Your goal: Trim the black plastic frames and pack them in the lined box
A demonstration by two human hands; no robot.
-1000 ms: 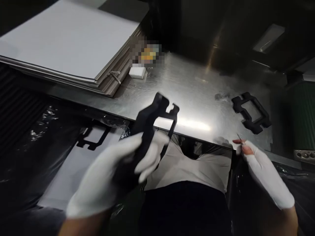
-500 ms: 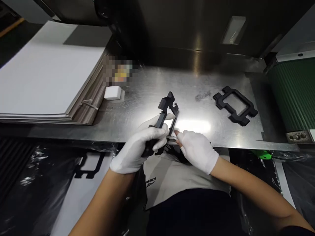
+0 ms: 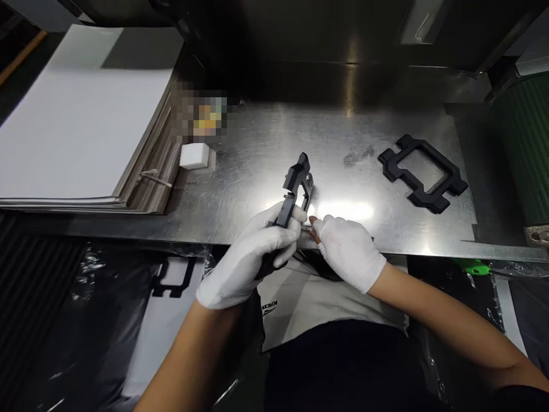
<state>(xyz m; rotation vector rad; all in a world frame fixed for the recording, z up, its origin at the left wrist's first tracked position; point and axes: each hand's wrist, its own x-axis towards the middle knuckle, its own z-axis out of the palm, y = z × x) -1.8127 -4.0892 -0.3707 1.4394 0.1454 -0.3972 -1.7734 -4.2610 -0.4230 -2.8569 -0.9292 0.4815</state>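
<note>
My left hand (image 3: 253,252), in a white glove, is closed around the lower part of a black plastic frame (image 3: 294,178). The frame stands tilted on edge over the front of the metal table, its far end pointing up and away. Also gloved, but with a bare thumb tip, my right hand (image 3: 349,249) is closed on a thin metal blade (image 3: 306,228). The blade reaches left to the frame near my left fingers; its handle is mostly hidden in my palm. A similar black frame (image 3: 409,182) lies flat to the right.
A tied stack of white sheets (image 3: 98,114) lies at the left beside a small white block (image 3: 194,155). A ribbed green surface (image 3: 525,154) borders the right side. Below the table's front edge (image 3: 433,247), another black frame (image 3: 187,276) rests on a pale sheet.
The held frame has turned and is seen more edge-on. My right hand stays close to it with the blade. The whole view has shifted slightly.
</note>
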